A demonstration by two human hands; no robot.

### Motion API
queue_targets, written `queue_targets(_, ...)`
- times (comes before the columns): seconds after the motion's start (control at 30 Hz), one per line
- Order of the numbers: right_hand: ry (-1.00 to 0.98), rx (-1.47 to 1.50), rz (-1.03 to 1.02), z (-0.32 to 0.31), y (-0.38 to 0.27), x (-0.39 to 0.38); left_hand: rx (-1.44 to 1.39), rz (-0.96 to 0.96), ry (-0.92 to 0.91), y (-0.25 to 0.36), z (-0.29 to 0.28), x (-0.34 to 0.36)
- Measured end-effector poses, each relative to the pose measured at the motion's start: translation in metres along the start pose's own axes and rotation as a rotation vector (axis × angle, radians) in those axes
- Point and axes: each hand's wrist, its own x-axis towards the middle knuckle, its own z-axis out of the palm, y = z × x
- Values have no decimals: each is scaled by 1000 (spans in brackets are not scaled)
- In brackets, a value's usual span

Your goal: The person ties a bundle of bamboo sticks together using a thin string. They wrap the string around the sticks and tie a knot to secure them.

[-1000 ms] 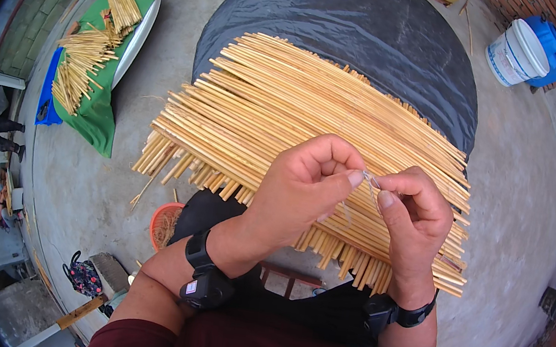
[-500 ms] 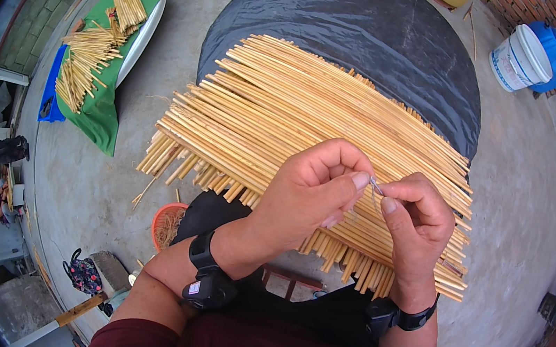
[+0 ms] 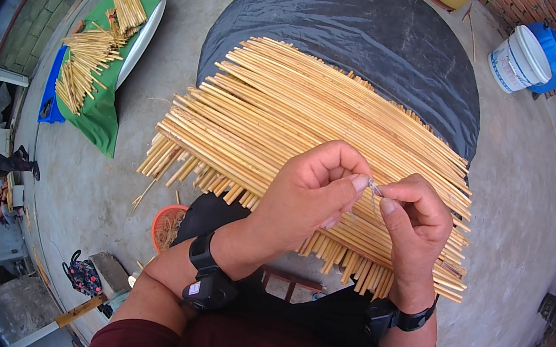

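Note:
Between my two hands a thin grey strand (image 3: 374, 188), like string or fine wire, is pinched and looped in a small twist. My left hand (image 3: 311, 188) grips one side of it with thumb and forefinger, the other fingers curled. On the other side, the thumb and bent forefinger of my right hand (image 3: 418, 216) pinch it too. Both hands are held above a broad layer of straight, yellow cane-like stalks (image 3: 280, 107) laid side by side. The stalks lie on a round table with a dark plastic cover (image 3: 354, 22). My palms hide part of the layer.
An orange-red bucket (image 3: 161, 227) with dry fibres stands left of my knees. More stalks lie on a green cloth (image 3: 105, 126) at the left, beside a blue crate (image 3: 52, 91). People are at the left edge. A white bucket (image 3: 510, 64) stands at far right.
My hands stay almost in place, with the strand's twist shifting slightly between the fingertips. At the left edge, a standing person has moved a little. A blurred shape appears by the buckets at far right.

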Motion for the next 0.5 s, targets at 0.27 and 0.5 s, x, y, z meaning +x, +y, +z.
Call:
queue_targets(0.27, 7, 10, 9, 0, 0, 0, 20, -7, 9, 0, 1, 0)
queue_targets(0.5, 1, -15, -2, 0, 1, 1, 22, -11, 9, 0, 0, 0)
